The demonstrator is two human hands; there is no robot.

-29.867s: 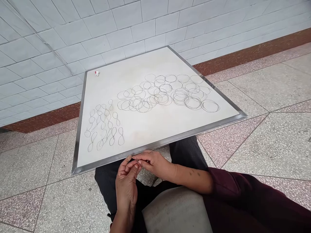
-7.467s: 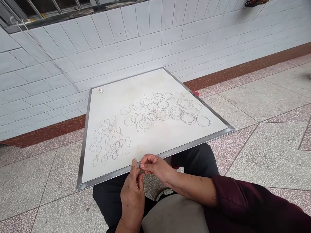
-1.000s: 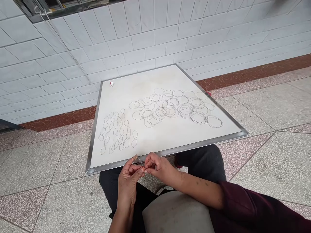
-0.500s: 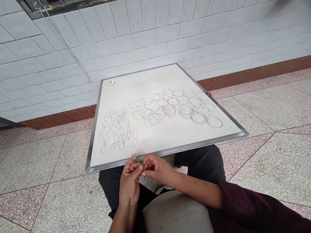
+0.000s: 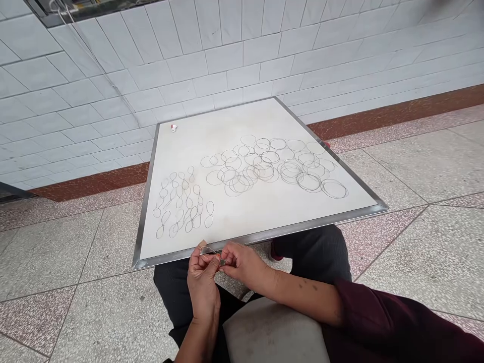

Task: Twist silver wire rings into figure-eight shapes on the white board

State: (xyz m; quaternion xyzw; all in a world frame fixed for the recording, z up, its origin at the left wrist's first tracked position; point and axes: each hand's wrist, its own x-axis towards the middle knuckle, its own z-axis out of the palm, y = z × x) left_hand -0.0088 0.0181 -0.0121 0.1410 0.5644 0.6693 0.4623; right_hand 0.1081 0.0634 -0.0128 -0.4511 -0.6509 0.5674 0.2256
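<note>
A thin wire loop (image 5: 209, 248) is held between my two hands at the near edge of the white table (image 5: 242, 217). My left hand (image 5: 204, 282) pinches it with thumb and fingers, the loop standing out above the fingers. My right hand (image 5: 244, 264) is closed on the wire close to the left thumb; the exact grip there is partly hidden. On the table's left side lie several wires twisted into figure-eight shapes (image 5: 209, 215). Across the middle and right, several plain round wire rings (image 5: 335, 188) overlap one another.
A small white and red object (image 5: 174, 128) sits at the table's far left corner. Metal trim (image 5: 264, 236) edges the table, and my knees are under its near side. Behind stands a white tiled wall (image 5: 227, 55) with a hanging cord (image 5: 102, 65).
Both hands stay at the near table edge, with the left fingertips shifted slightly left. The loop has turned a little between the fingers. The wires on the table have not moved.
</note>
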